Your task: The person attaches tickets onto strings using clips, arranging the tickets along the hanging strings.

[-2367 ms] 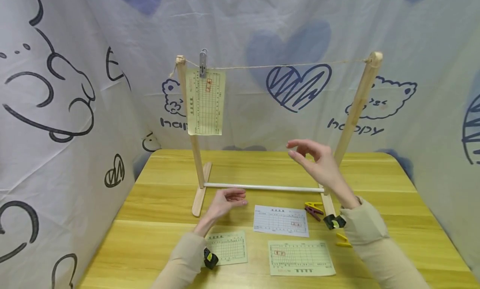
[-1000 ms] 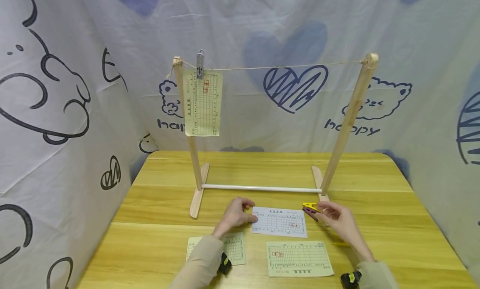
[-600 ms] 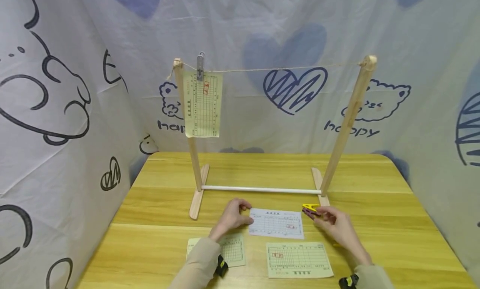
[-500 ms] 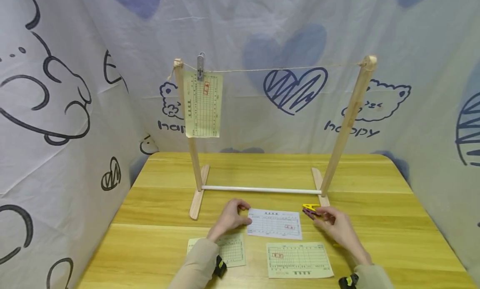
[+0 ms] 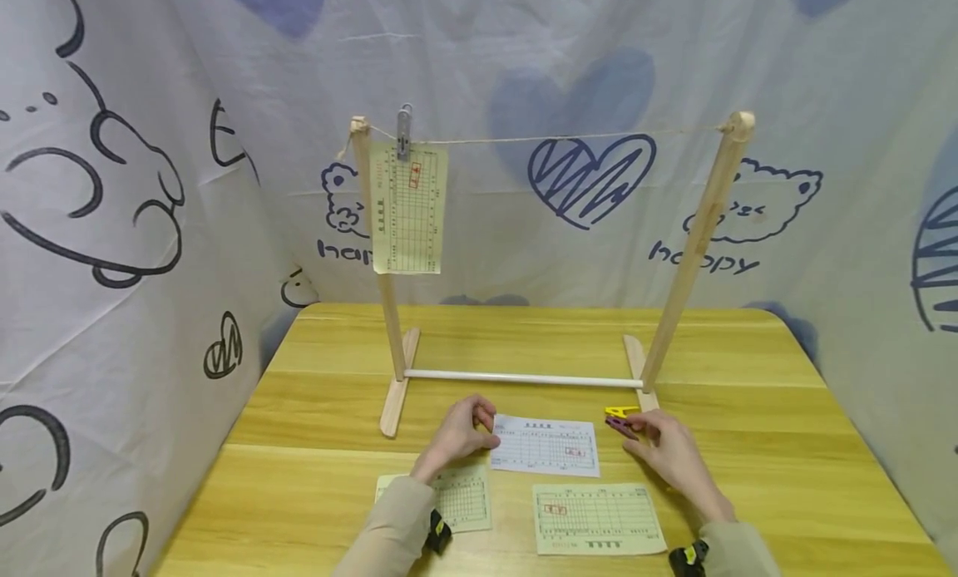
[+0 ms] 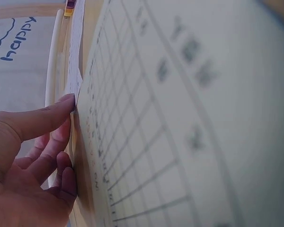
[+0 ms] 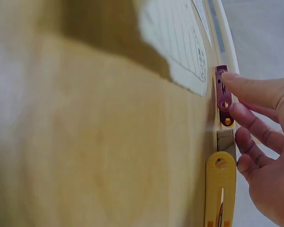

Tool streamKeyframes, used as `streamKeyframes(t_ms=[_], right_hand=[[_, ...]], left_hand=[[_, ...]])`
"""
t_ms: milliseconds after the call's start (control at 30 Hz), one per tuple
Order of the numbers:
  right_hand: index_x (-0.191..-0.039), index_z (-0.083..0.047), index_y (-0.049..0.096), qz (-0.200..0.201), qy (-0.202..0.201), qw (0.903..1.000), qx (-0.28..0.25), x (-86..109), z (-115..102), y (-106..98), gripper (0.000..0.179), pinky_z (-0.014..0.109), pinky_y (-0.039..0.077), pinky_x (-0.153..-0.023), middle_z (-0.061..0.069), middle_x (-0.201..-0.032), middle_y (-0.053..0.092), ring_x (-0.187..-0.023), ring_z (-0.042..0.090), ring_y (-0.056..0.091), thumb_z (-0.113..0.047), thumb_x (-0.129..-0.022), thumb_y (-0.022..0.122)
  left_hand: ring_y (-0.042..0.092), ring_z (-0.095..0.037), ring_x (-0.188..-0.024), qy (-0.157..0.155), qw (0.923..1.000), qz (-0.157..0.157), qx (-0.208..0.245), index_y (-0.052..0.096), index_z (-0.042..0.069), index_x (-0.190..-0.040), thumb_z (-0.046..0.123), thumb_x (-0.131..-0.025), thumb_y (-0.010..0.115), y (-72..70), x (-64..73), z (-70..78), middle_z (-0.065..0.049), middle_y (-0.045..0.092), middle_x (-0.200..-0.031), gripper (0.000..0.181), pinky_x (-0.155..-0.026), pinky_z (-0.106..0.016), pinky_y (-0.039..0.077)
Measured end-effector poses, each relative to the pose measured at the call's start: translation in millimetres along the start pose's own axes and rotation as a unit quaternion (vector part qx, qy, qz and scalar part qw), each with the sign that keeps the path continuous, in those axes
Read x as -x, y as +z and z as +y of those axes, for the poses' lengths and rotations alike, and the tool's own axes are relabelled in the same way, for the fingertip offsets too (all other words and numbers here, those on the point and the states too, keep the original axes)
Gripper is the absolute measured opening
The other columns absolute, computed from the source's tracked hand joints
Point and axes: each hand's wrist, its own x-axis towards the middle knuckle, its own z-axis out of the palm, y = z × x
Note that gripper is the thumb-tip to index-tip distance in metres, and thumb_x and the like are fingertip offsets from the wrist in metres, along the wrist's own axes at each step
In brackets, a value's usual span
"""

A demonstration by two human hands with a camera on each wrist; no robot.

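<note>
A white printed slip (image 5: 545,446) lies flat on the table. My left hand (image 5: 458,434) pinches its left edge, thumb on top; the left wrist view shows the thumb and fingertips meeting at the paper's end. To the right of the slip, a purple clothespin (image 5: 621,427) lies against a yellow clothespin (image 5: 619,411). My right hand (image 5: 672,452) has thumb and index finger on the purple clothespin (image 7: 224,92), curled about its near end. A second yellow clothespin (image 7: 220,184) lies near the palm in the right wrist view, hidden under the hand in the head view.
A wooden frame (image 5: 688,253) with a string (image 5: 539,138) stands behind. On its left a grey clip (image 5: 404,132) holds a hanging green slip (image 5: 409,211). Two more green slips lie in front, one right (image 5: 599,519), the other (image 5: 467,500) partly under the left forearm.
Both hands have come down to the table, the left to the white slip, the right to the purple clothespin. The white slip has slid slightly left with the left hand.
</note>
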Motion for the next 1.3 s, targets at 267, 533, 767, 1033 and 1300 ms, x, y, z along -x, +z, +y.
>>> streamKeyframes(t_ms=[267,533,767,1033,1300], right_hand=[[-0.109,-0.001,0.073,0.002,0.012,0.9996,0.024,-4.7,-1,3,0.031,0.022,0.035,-0.06,0.005,-0.087,0.065,-0.072,0.014,0.047,-0.008,-0.08,0.083],[-0.104,0.001,0.073,0.01,0.013,0.9993,0.035,-6.7,-3,5,0.027,0.022,0.035,-0.059,0.006,-0.084,0.063,-0.071,0.014,0.047,-0.006,-0.08,0.083],[-0.103,0.001,0.072,0.006,0.022,0.9993,0.029,-6.3,-2,5,0.023,0.023,0.035,-0.061,0.007,-0.083,0.061,-0.073,0.015,0.047,-0.003,-0.082,0.08],[-0.103,0.001,0.072,0.007,0.02,0.9991,0.036,-5.5,-2,4,0.024,0.025,0.039,-0.063,0.01,-0.09,0.063,-0.076,0.016,0.051,-0.006,-0.082,0.082],[-0.107,0.003,0.072,-0.005,0.019,0.999,0.04,-3.9,0,2,0.03,0.031,0.045,-0.067,0.014,-0.098,0.064,-0.081,0.021,0.058,-0.008,-0.081,0.083]], left_hand=[[0.052,-0.012,-0.071,0.017,0.9996,-0.02,-0.013,0.068,-0.01,-0.106,-0.01,-0.078,0.074,-3.2,-1.5,-1.5,-0.013,0.066,-0.081,0.028,-0.06,-0.015,0.042],[0.053,-0.012,-0.069,-0.016,0.9993,-0.023,-0.026,0.073,-0.007,-0.102,0.0,-0.087,0.072,-9.4,0.6,-2.6,-0.012,0.068,-0.082,0.017,-0.057,-0.018,0.047],[0.052,-0.01,-0.06,-0.016,0.9998,-0.007,-0.002,0.074,-0.007,-0.101,0.003,-0.091,0.071,-15.6,2.0,-7.1,-0.014,0.07,-0.078,0.015,-0.049,-0.017,0.044],[0.058,-0.013,-0.063,-0.025,0.9995,-0.008,0.015,0.073,-0.007,-0.102,0.003,-0.092,0.069,-20.1,5.2,-9.6,-0.016,0.073,-0.087,0.015,-0.049,-0.017,0.047],[0.055,-0.009,-0.058,-0.036,0.9985,-0.003,0.042,0.073,-0.008,-0.099,0.003,-0.092,0.069,-20.3,5.7,-14.4,-0.017,0.073,-0.085,0.013,-0.047,-0.015,0.044]])
